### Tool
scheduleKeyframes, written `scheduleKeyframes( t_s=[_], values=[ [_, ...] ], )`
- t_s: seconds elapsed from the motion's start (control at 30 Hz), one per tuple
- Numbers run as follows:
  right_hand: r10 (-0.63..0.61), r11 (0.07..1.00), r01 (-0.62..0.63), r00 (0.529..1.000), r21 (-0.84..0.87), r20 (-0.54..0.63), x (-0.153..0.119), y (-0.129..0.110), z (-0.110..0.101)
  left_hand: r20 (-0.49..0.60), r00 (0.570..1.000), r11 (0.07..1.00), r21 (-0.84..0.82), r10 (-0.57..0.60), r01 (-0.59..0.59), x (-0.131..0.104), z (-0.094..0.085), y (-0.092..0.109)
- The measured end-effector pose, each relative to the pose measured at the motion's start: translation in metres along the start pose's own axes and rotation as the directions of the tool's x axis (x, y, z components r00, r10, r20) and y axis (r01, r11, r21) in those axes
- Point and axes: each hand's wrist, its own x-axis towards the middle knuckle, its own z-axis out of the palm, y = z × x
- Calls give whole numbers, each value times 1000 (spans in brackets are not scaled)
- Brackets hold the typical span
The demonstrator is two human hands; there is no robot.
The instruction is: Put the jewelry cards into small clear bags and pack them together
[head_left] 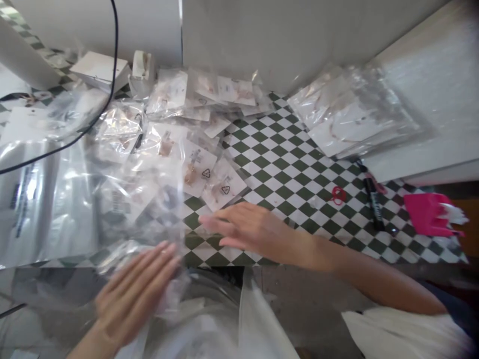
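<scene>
My left hand [136, 291] lies with its fingers stretched out along the table's front edge, over crumpled clear plastic. A large clear plastic bag [164, 219] stretches just beyond its fingertips; whether the thumb touches any of it is hidden. My right hand [250, 227], slightly blurred, is over the checked cloth with fingers extended toward the left and nothing visible in them. Closest to its fingertips is a small clear packet with a white card [224, 187] bearing a recycling mark. Similar packets with small brownish items [190, 172] overlap behind the big bag.
More carded packets [235, 92] lie along the back wall, beside a tape dispenser [142, 70] and white box [101, 67]. Larger bagged cards [348, 114] rest at the right, near a black marker [372, 199], red band [339, 196] and pink holder [426, 214]. A black cable [112, 75] hangs left.
</scene>
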Motion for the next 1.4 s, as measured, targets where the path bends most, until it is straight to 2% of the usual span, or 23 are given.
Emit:
scheduleKeyframes(
  t_s=[0.1,0.2,0.33,0.5,0.63,0.7,0.8,0.87,0.97,1.03,1.07,1.13,1.2,1.23,1.3,1.37,1.4],
  values=[
    [-85,996,81,990,-40,-112,10,-8,16,-52,977,978,-29,206,-208,12,30,20],
    [-48,997,37,983,-67,-179,-3,0,16,-11,950,947,-74,312,-312,21,42,21],
    [113,985,-135,977,-109,-181,-30,6,8,14,952,953,-8,304,-304,19,41,11],
    [266,928,-304,945,-216,-190,-57,4,5,12,977,975,61,212,-212,10,36,-9],
    [396,796,-504,852,-335,-342,-81,6,10,-22,972,967,107,233,-230,11,39,-22],
    [400,693,-571,812,-439,-425,-93,4,13,-24,968,962,123,250,-246,18,40,-25],
    [361,576,-615,782,-538,-508,-110,-2,20,71,977,973,100,202,-209,37,40,-22],
    [380,507,-666,743,-547,-551,-119,-7,27,139,965,970,59,224,-234,54,42,-17],
    [495,341,-777,627,-529,-602,-127,-13,39,191,939,957,-7,287,-291,82,57,-7],
    [563,259,-826,550,-500,-616,-131,-16,45,249,934,966,-81,256,-244,98,75,-2],
    [583,245,-836,531,-490,-614,-132,-18,47,268,932,968,-137,242,-212,103,84,0],
    [587,286,-832,544,-476,-599,-133,-22,47,290,931,956,-251,222,-150,111,102,1],
    [558,385,-791,610,-476,-563,-135,-29,43,327,914,930,-348,241,-121,113,112,2],
    [533,441,-755,656,-485,-535,-136,-33,40,367,887,910,-396,279,-123,113,113,2],
    [464,571,-643,766,-510,-446,-140,-39,35,464,801,858,-502,378,-114,113,111,2],
    [400,717,-511,859,-475,-319,-146,-43,32,548,724,811,-584,419,-27,116,104,3],
    [382,779,-462,886,-425,-263,-148,-45,32,587,700,802,-596,407,34,119,101,4]
  ],
)
